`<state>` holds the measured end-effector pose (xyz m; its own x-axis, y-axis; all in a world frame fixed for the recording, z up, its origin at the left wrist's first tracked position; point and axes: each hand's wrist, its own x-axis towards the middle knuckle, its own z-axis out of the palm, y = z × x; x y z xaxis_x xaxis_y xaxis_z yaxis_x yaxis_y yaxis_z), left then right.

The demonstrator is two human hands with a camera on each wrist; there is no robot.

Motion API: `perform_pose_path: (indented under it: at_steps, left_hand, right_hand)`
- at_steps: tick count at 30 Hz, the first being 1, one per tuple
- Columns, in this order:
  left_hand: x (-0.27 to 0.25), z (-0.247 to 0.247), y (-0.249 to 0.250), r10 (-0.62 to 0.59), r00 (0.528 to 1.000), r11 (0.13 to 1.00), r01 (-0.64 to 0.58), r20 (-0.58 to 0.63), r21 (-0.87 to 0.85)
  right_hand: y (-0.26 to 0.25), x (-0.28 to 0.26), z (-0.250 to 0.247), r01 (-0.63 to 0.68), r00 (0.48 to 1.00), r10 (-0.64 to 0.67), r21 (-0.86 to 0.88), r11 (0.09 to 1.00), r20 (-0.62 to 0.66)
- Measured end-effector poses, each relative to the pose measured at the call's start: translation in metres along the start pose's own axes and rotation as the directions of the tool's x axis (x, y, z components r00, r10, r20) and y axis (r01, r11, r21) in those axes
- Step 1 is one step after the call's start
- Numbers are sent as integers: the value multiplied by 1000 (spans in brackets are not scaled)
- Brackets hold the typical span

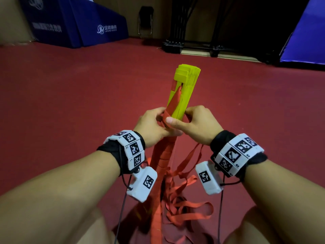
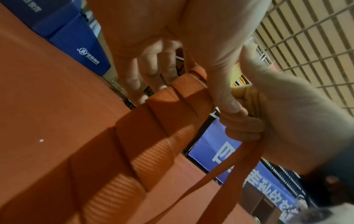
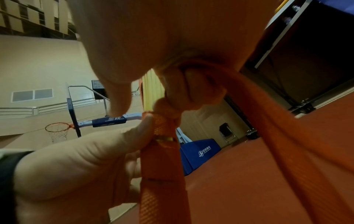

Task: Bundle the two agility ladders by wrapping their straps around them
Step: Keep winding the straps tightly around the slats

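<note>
On the red floor (image 1: 70,95) of a sports hall, seen from the head camera, two hands meet at the middle and hold up a stack of yellow rungs (image 1: 182,90), one gathered ladder, tilted away from the person. The near half is already wound in red strap (image 1: 163,161); the far half is bare yellow.

The left hand (image 1: 151,127) has its fingers curled round the wrapped part, gripping it where the winding ends. The right hand (image 1: 198,125) curls round the stack from the other side, its thumb pressed flat on the strap against the rungs. Loose strap (image 1: 186,203) hangs from the hands to a tangled heap on the floor at the near edge of the view, between the person's knees. Whether the second ladder lies in that heap cannot be told.

Risks, as a judgement: if the thumb lifts before the next turn is tight, the last turns could slacken and slide along the smooth rungs. The tangled heap could snag or knot as strap is drawn from it. The rungs sit slightly fanned at the far end, so a loose grip could let them splay.

Writing: the blue mats (image 1: 84,23) by the far left wall carry a white globe logo and small Chinese characters, too small to read. The wrist bands (image 1: 131,148) show black and white square code markers.
</note>
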<state>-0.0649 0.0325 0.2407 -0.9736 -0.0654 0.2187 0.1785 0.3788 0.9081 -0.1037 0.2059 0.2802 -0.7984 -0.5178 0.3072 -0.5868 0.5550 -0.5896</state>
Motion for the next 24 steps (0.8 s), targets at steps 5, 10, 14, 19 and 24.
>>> perform_pose_path:
  at_steps: [5, 10, 14, 19, 24]
  left_hand:
    - [-4, 8, 10, 21, 999, 982, -11, 50, -186]
    - [-4, 19, 18, -17, 996, 924, 51, 92, -378]
    - [0, 24, 10, -161, 984, 892, 176, 73, -417]
    - [5, 25, 1, -143, 990, 892, 131, 3, -432]
    - [2, 24, 6, -119, 992, 869, 88, -35, -487]
  right_hand:
    - [9, 6, -1, -3, 999, 7, 103, 995, -32]
    - [12, 6, -7, 23, 998, -4, 339, 940, -55]
    - [13, 2, -9, 34, 999, -23, 453, 891, -31]
    - [16, 6, -4, 42, 999, -31, 483, 875, -31]
    - [19, 10, 1, 20, 999, 0, 441, 897, -46]
